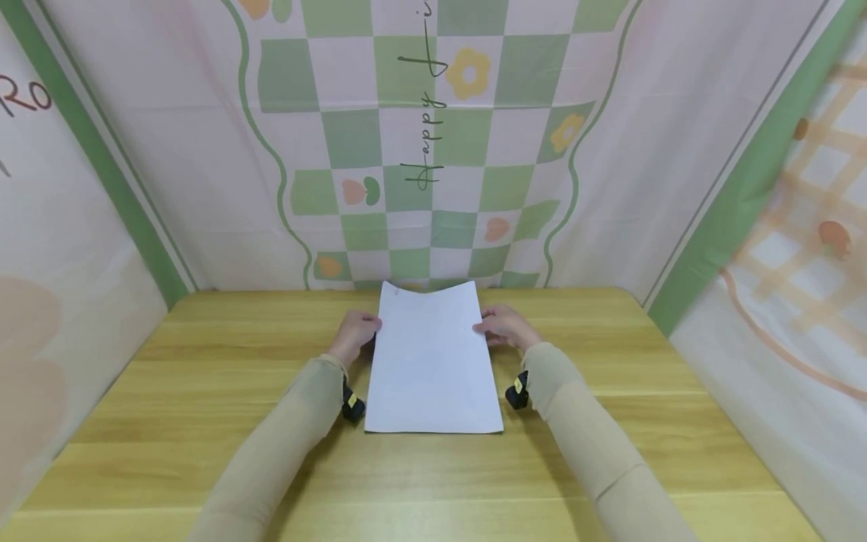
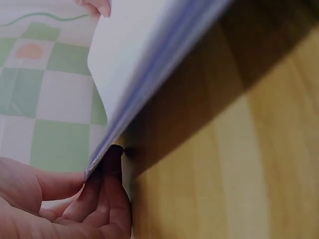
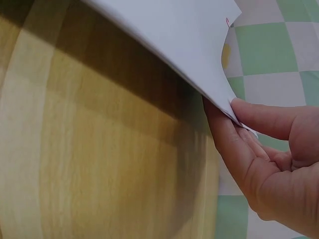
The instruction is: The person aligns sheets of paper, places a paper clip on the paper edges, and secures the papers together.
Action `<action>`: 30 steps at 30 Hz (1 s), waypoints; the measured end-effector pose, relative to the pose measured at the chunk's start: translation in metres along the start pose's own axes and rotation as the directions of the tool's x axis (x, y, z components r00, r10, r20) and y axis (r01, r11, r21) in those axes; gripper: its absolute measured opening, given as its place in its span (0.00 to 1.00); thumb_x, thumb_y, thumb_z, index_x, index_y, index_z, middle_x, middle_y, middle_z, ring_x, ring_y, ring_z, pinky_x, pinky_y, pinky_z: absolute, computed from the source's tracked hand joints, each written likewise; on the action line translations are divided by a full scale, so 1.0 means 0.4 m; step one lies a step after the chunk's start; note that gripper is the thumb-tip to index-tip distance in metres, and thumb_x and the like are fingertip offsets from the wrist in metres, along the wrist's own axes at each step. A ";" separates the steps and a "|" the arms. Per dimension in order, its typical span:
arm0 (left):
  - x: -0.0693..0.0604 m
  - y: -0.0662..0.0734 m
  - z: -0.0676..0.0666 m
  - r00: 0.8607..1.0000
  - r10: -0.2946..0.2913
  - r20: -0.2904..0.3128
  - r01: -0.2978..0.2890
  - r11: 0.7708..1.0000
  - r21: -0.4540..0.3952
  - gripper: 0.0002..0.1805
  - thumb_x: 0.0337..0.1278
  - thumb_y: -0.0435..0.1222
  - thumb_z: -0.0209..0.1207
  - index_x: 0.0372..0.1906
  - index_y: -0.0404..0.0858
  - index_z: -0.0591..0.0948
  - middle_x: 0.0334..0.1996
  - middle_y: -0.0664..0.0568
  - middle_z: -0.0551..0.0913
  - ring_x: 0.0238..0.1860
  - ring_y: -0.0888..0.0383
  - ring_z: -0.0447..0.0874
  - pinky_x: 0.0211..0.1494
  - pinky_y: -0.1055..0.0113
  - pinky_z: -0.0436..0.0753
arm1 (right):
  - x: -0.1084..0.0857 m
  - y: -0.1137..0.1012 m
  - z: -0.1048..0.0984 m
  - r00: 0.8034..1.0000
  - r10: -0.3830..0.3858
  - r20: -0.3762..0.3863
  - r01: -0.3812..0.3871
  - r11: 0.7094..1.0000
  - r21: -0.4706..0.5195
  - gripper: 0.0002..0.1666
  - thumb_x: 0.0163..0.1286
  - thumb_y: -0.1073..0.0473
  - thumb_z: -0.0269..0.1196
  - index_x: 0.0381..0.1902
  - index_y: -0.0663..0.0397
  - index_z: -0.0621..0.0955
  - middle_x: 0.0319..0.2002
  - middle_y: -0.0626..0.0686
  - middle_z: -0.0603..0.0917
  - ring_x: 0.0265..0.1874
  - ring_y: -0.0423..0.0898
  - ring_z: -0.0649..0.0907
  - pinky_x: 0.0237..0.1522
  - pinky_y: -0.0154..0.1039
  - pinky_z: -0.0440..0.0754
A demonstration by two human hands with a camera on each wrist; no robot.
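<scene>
A white sheaf of paper (image 1: 433, 361) is held over the table, its far edge sagging between two raised corners. My left hand (image 1: 354, 336) pinches the left side near the far end, thumb on top and fingers underneath. On the opposite side my right hand (image 1: 506, 327) grips the paper the same way, as the right wrist view shows with the thumb (image 3: 264, 117) on its upper face. Along its side in the left wrist view, the paper (image 2: 127, 55) looks layered. A faint reddish mark (image 1: 397, 292) sits at the far left corner.
Beneath the paper lies a wood-grain table (image 1: 203, 406), with the paper's shadow on it in both wrist views. A green-and-white checked curtain (image 1: 406, 135) hangs behind the far edge. Printed cloths flank the left and right. Small black wrist devices (image 1: 518, 391) are worn on both sleeves.
</scene>
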State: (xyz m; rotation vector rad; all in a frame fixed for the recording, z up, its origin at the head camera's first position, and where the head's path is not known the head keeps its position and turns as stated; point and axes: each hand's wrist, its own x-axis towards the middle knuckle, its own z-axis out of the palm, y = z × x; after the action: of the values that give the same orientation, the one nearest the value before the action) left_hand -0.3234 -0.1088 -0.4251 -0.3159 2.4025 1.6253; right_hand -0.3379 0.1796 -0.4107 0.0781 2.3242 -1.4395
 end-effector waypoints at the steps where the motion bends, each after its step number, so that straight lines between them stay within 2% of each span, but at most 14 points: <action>1: -0.001 0.000 0.000 1.000 -0.003 0.000 0.003 1.000 0.000 0.19 0.65 0.35 0.52 0.57 0.31 0.75 0.59 0.38 0.74 0.61 0.43 0.70 0.65 0.49 0.68 | 0.001 0.001 0.000 1.000 -0.003 0.000 0.003 1.000 0.000 0.27 0.67 0.68 0.56 0.61 0.74 0.65 0.49 0.62 0.74 0.41 0.49 0.78 0.49 0.43 0.81; 5: -0.005 0.001 -0.001 1.000 -0.008 0.000 0.008 1.000 -0.001 0.18 0.64 0.35 0.53 0.56 0.32 0.76 0.58 0.40 0.75 0.60 0.45 0.71 0.64 0.51 0.70 | 0.002 0.004 0.001 1.000 -0.013 0.011 0.013 1.000 0.018 0.25 0.67 0.69 0.56 0.60 0.75 0.66 0.45 0.60 0.76 0.36 0.45 0.79 0.45 0.40 0.82; 9: -0.005 -0.002 -0.002 1.000 0.002 -0.005 -0.002 1.000 0.005 0.17 0.63 0.34 0.54 0.55 0.31 0.76 0.56 0.39 0.76 0.58 0.46 0.73 0.62 0.53 0.72 | 0.002 0.006 0.001 1.000 -0.014 0.016 0.014 1.000 0.025 0.25 0.67 0.69 0.55 0.60 0.75 0.67 0.44 0.59 0.76 0.36 0.45 0.79 0.44 0.40 0.82; 18: -0.006 -0.007 -0.003 1.000 0.003 -0.030 -0.004 1.000 -0.008 0.16 0.62 0.32 0.55 0.52 0.31 0.78 0.50 0.39 0.80 0.48 0.49 0.79 0.54 0.59 0.78 | -0.006 0.012 0.000 1.000 -0.005 0.011 0.005 1.000 0.014 0.27 0.67 0.69 0.56 0.61 0.75 0.66 0.51 0.67 0.76 0.42 0.50 0.80 0.50 0.45 0.81; 22: -0.008 -0.006 -0.006 1.000 0.000 -0.031 -0.001 1.000 -0.010 0.15 0.62 0.32 0.55 0.52 0.30 0.78 0.50 0.39 0.80 0.46 0.51 0.79 0.53 0.61 0.79 | -0.012 0.014 -0.004 1.000 0.001 0.005 -0.001 0.999 0.043 0.27 0.67 0.71 0.55 0.62 0.76 0.65 0.55 0.71 0.74 0.44 0.53 0.81 0.53 0.47 0.79; 25: -0.009 -0.004 -0.008 1.000 -0.003 -0.029 0.002 1.000 -0.029 0.15 0.62 0.31 0.54 0.52 0.30 0.78 0.50 0.39 0.80 0.45 0.52 0.80 0.50 0.63 0.81 | -0.015 0.014 -0.008 1.000 0.010 0.000 -0.010 0.998 0.060 0.26 0.67 0.71 0.55 0.62 0.76 0.65 0.56 0.72 0.74 0.46 0.55 0.81 0.54 0.49 0.79; 30: -0.010 -0.007 -0.011 1.000 -0.006 -0.023 0.004 0.997 -0.074 0.14 0.62 0.29 0.53 0.50 0.28 0.79 0.46 0.38 0.80 0.37 0.55 0.81 0.42 0.67 0.83 | -0.016 0.017 -0.014 1.000 0.028 -0.010 -0.027 0.997 0.074 0.26 0.67 0.72 0.54 0.63 0.75 0.65 0.56 0.72 0.74 0.46 0.55 0.82 0.52 0.48 0.79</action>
State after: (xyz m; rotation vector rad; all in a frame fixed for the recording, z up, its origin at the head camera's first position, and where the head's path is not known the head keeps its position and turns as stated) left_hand -0.3190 -0.1139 -0.4247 -0.3546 2.3599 1.7207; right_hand -0.3320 0.1886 -0.4122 0.1388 2.2698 -1.5149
